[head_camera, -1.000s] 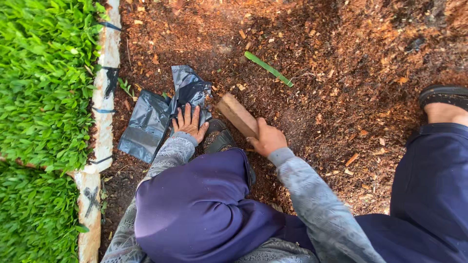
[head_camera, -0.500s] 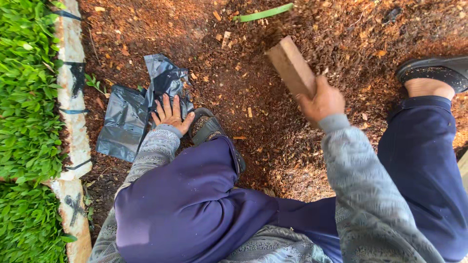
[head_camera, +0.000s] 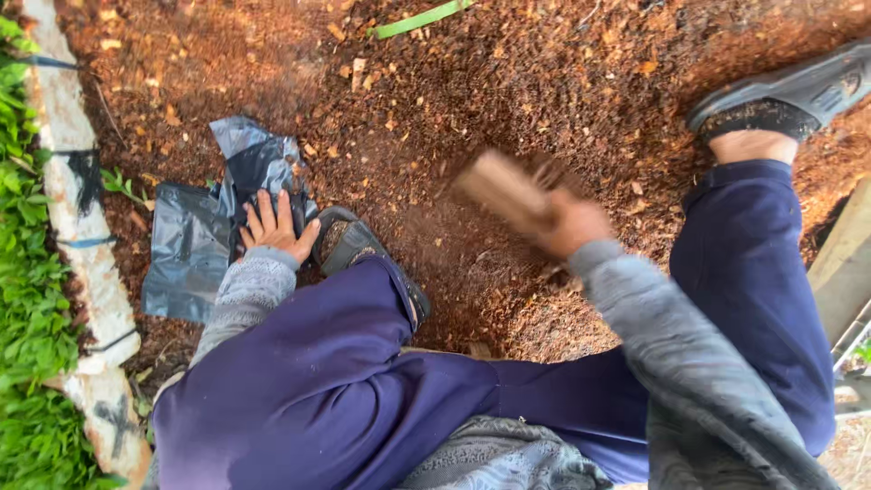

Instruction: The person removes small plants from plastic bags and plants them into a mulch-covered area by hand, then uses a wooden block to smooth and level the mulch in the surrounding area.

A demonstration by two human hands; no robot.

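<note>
one person squats over a bed of reddish-brown wood chips (head_camera: 508,82), seen from above. two hands show, both the person's own.

the right hand (head_camera: 570,223) is clenched around one wooden block (head_camera: 502,189), a pale, squared piece of timber. block and hand are blurred by motion, so the fingers cannot be told apart. the block sticks out up and to the left from the fist, tilted, over the middle of the chip bed; whether its far end touches the chips cannot be told.

the left hand (head_camera: 275,227) lies flat with fingers spread, grasping nothing, palm pressed down on one dark grey plastic bag (head_camera: 186,249). the bag lies crumpled on the chips near the bed's left edge, just beside the border.

two sandals show: one dark sandal (head_camera: 363,254) just right of the left hand, touching the bag's edge, and another sandal (head_camera: 798,91) at the bed's upper right, well apart from the block. both legs wear dark blue trousers (head_camera: 345,381); both arms wear grey sleeves (head_camera: 689,363).

one white border strip (head_camera: 77,200) with dark bands runs down the left edge of the bed, with green plants (head_camera: 23,299) beyond it. one green leaf blade (head_camera: 419,18) lies on the chips at the top edge. one pale plank (head_camera: 844,263) shows at the right edge.
</note>
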